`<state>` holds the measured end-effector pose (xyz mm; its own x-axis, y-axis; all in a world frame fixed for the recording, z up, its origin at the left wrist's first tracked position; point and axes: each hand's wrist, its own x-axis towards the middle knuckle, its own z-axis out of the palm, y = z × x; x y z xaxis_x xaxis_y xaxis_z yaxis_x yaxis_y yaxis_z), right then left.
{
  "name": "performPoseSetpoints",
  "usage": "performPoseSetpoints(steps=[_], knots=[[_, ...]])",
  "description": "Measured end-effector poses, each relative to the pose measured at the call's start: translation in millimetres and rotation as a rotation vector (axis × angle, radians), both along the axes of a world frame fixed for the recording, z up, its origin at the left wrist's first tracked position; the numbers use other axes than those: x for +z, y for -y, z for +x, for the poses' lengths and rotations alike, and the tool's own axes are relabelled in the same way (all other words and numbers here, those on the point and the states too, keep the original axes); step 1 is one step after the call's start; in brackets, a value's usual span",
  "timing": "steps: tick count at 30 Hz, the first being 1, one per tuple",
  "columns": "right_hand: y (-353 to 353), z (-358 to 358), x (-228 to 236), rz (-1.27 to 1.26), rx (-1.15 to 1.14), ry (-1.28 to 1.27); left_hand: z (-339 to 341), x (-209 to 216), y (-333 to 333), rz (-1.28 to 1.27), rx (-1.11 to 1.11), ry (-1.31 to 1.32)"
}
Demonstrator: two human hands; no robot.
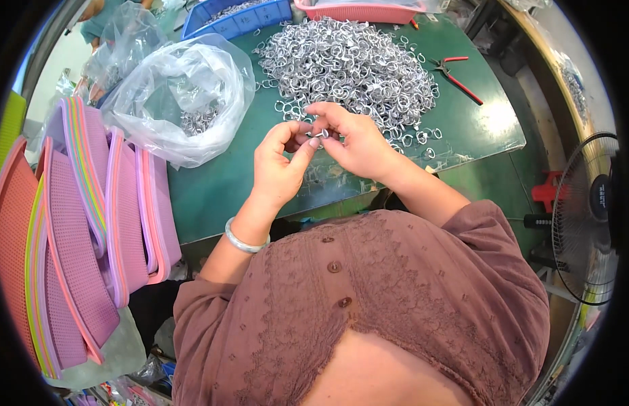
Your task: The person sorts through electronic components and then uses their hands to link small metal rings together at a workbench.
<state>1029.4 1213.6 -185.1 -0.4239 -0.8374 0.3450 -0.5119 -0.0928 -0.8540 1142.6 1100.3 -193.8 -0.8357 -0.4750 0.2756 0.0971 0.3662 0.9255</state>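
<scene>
Over the green table point(209, 201), the left hand point(279, 159) and right hand point(358, 143) pinch a small metal piece point(322, 134) between them, while the clear plastic bag point(142, 125) and blue basket point(243, 22) beyond hold loose metal bits point(200, 120).

Rings point(348, 64): shiny metal. Bag point(228, 125): glossy plastic. Tabletop point(478, 123): smooth, glossy. Blouse point(422, 291): matt cloth.

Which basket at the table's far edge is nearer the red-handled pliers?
The pink basket; the blue basket stands farther left, by the clear plastic bag.
</scene>
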Motion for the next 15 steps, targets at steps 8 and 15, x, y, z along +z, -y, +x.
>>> performPoseSetpoints(steps=[8,15], knots=[[-4.5,11.4,6.2,-0.084,-0.034,-0.125,2.6,0.3,-0.1,-0.307,0.047,-0.185],[-2.4,13.7,-6.5,-0.184,0.030,0.318,7.8,-11.2,-0.2,-0.054,0.023,-0.210]])
